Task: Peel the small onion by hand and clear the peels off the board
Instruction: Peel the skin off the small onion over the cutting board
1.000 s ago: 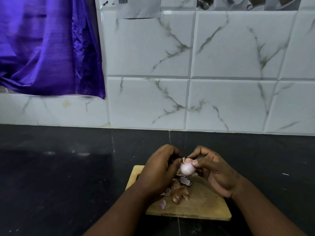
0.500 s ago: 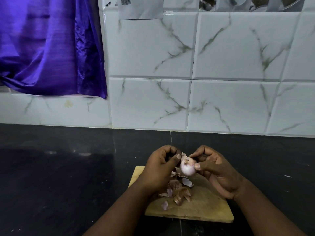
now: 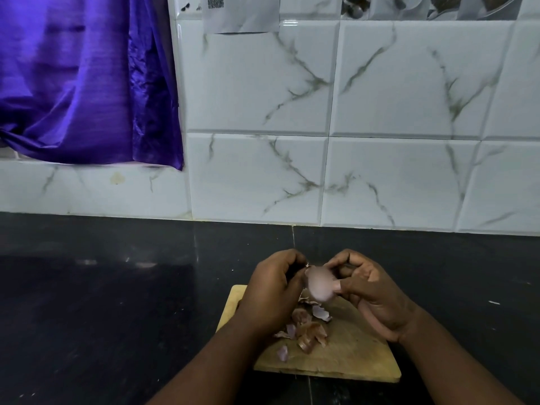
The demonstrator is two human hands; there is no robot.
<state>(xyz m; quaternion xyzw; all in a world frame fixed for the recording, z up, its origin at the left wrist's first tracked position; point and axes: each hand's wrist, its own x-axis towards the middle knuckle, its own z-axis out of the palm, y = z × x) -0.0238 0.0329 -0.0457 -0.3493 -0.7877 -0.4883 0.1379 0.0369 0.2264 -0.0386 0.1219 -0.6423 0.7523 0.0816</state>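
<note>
Head view, the only one. One wooden cutting board point(image 3: 344, 355) lies on the black countertop point(image 3: 102, 302), and everything else is placed from it.

Two bare hands are raised above the board's far end. The left hand point(image 3: 271, 290) is curled closed over the board's far-left corner, its fingertips drawn in against the left side of the onion, where a thin flap of skin sticks up; whether the fingers pinch that flap or only touch it cannot be told. The right hand point(image 3: 371, 293) is over the board's far-right part, palm turned toward the camera, fingers curled, with the thumb pressed on the onion's right side and the fingertips behind it, so it grips the onion.

One small onion point(image 3: 320, 283) is held between the two hands, in the air just above the far edge of the board. It is pale pink and motion-blurred, so its surface detail is unclear.

Loose peels point(image 3: 309, 328) lie on the board below the hands, left of its middle: about six or seven pieces, brown and papery ones in a cluster, a pale curled one just beyond them, and one small purple scrap point(image 3: 282, 352) apart, nearer the board's front edge. Some overlap, so the count is not exact.

Beyond the board, one white marbled tile wall point(image 3: 380, 127) rises from the countertop. One purple cloth point(image 3: 81, 83) hangs far to the board's left, and one sheet of paper point(image 3: 239, 13) is stuck on the tiles high above the board.
</note>
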